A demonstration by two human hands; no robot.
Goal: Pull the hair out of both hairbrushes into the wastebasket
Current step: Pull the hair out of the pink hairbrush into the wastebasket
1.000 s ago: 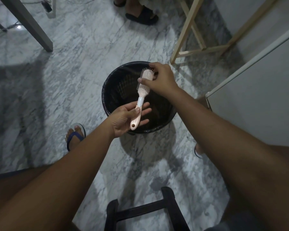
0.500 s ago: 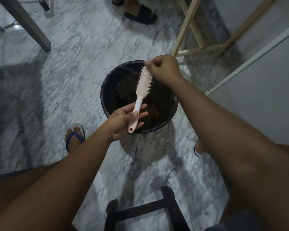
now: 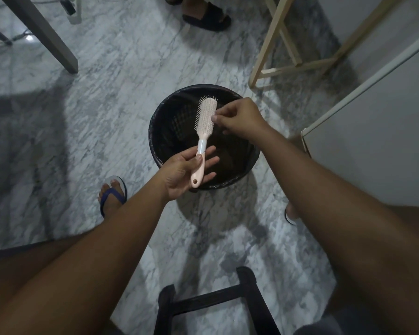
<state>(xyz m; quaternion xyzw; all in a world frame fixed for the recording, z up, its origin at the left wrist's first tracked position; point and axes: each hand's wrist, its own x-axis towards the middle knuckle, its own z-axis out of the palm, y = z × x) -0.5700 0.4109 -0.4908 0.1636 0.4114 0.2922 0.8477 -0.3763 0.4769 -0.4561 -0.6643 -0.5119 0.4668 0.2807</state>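
A pale pink hairbrush [image 3: 205,118] with a white collar hangs over the black wastebasket [image 3: 163,112], bristles facing up and right. My left hand [image 3: 182,172] holds its handle between thumb and fingers. My right hand [image 3: 240,118] sits at the right edge of the brush head with thumb and fingers pinched together; any hair in the pinch is too fine to see. A dark clump lies inside the basket. No second hairbrush is visible.
The basket stands on a marble floor. A pale wooden frame [image 3: 271,59] is behind it, a white cabinet [image 3: 373,131] to the right, a grey table leg [image 3: 44,37] at upper left, a dark stool [image 3: 211,303] near me. Another person's sandalled foot [image 3: 206,16] is at top.
My right hand has moved from the brush's tip down to the right side of the head, over the basket. The brush head is uncovered and stands more upright.
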